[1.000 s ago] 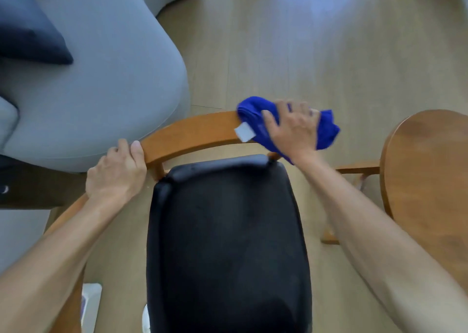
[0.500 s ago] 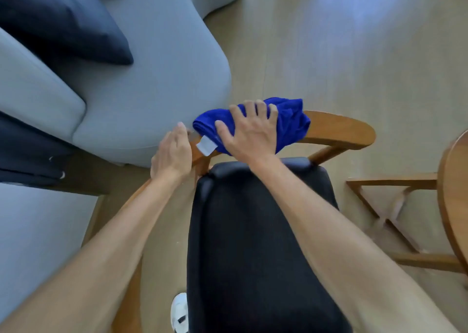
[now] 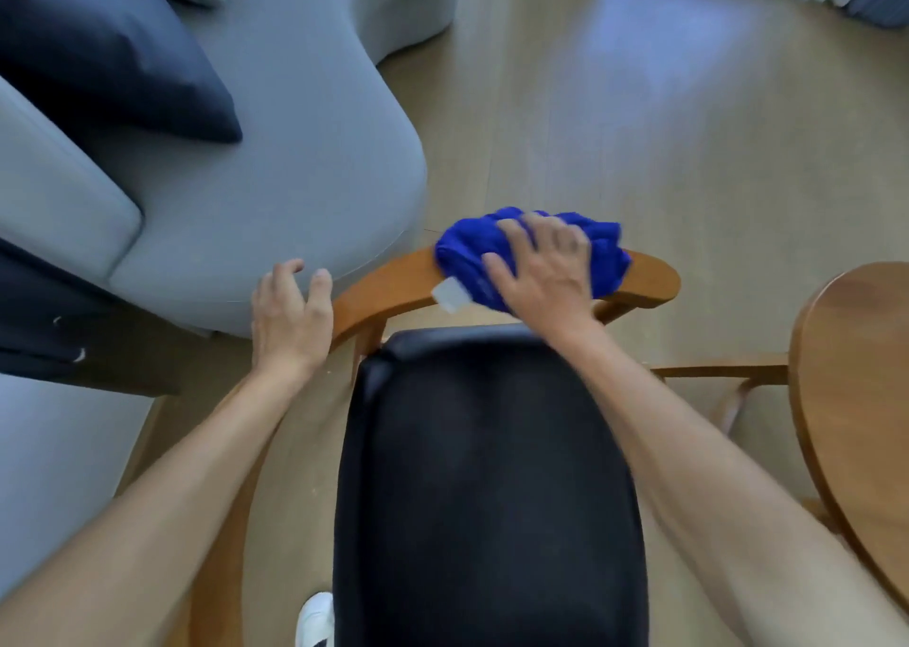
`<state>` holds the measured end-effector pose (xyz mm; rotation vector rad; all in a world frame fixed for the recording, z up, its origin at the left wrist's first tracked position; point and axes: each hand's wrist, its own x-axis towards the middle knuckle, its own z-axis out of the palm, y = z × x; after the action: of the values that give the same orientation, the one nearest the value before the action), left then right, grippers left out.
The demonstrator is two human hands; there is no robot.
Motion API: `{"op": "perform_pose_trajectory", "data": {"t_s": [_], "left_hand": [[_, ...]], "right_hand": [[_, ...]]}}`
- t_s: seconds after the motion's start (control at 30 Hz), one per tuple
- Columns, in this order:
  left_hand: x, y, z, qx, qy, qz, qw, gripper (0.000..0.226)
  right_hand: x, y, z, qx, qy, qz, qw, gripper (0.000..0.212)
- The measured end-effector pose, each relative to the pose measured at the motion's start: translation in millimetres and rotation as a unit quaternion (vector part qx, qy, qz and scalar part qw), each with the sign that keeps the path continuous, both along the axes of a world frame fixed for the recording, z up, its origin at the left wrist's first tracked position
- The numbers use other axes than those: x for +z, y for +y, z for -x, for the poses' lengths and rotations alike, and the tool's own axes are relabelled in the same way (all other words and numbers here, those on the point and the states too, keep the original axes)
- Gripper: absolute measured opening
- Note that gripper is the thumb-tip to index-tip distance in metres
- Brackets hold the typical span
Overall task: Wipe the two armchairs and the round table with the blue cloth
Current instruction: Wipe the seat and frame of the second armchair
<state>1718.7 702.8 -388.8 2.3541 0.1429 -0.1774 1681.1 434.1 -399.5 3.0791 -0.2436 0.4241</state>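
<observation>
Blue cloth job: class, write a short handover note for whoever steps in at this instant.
Right hand: pressing the blue cloth flat on the armchair's curved wooden top rail.
Left hand: fingers loose and open at the rail's left end, holding nothing.
Round table: at the right edge, untouched now.
Done: rail wiping under way.
Left: the rest of this armchair, the second armchair (not in view), the table.

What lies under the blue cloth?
The crumpled blue cloth rests on the chair's curved wooden back rail, pressed by the right hand. The rail beneath is covered.
</observation>
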Motion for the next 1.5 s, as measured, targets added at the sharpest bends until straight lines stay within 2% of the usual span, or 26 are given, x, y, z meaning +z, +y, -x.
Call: {"op": "perform_pose_trajectory", "data": {"t_s": [0.1,0.23,0.33,0.43,0.57,0.67,0.73,0.83,0.93,1.03,1.1,1.17,1.23,1.33,1.5], "left_hand": [[-3,-2,1,-0.038,0.008,-0.023,0.999,0.047],[-7,-6,5,-0.099,0.009,-0.093,0.991,0.047],[-8,-6,6,-0.128,0.004,-0.122,0.984,0.046],[-7,-6,7,-0.124,0.001,-0.124,0.985,0.045],[-7,-7,7,-0.132,-0.006,-0.135,0.982,0.044],[-6,-8,8,-0.131,-0.012,-0.138,0.982,0.042],[-6,-8,9,-0.132,-0.017,-0.136,0.982,0.042],[-3,-7,10,-0.133,-0.023,-0.134,0.982,0.041],[0,-4,13,-0.133,-0.024,-0.133,0.982,0.040],[1,-5,19,-0.139,-0.026,-0.134,0.981,0.041],[4,-7,24,-0.129,-0.029,-0.126,0.983,0.043],[11,-10,33,-0.125,-0.037,-0.120,0.984,0.045],[21,-18,44,-0.158,-0.041,-0.113,0.980,0.048],[46,-30,58,-0.240,-0.044,-0.084,0.966,0.056],[112,-47,72,-0.381,-0.075,-0.028,0.921,0.078]], "right_hand": [[6,-63,30,-0.097,0.048,-0.025,0.994,0.060],[14,-89,39,-0.120,0.101,-0.040,0.987,0.056],[20,-85,35,-0.118,0.148,-0.062,0.980,0.061],[24,-73,38,-0.136,0.179,-0.083,0.971,0.077],[22,-33,33,-0.111,0.147,-0.012,0.983,0.093],[18,-6,18,-0.131,0.176,0.001,0.976,0.095],[15,4,13,-0.154,0.190,0.022,0.969,0.083],[14,7,22,-0.157,0.175,0.086,0.968,0.054],[16,8,40,-0.120,0.136,0.157,0.971,0.038],[21,5,52,-0.072,0.051,0.161,0.983,0.024],[29,2,60,-0.058,0.003,0.100,0.993,0.024],[41,0,68,-0.031,-0.001,-0.062,0.998,0.029],[59,-2,81,-0.011,0.031,-0.206,0.978,0.035],[94,2,104,-0.014,0.057,-0.362,0.930,0.036],[165,17,133,-0.014,0.049,-0.459,0.887,0.028]]}}
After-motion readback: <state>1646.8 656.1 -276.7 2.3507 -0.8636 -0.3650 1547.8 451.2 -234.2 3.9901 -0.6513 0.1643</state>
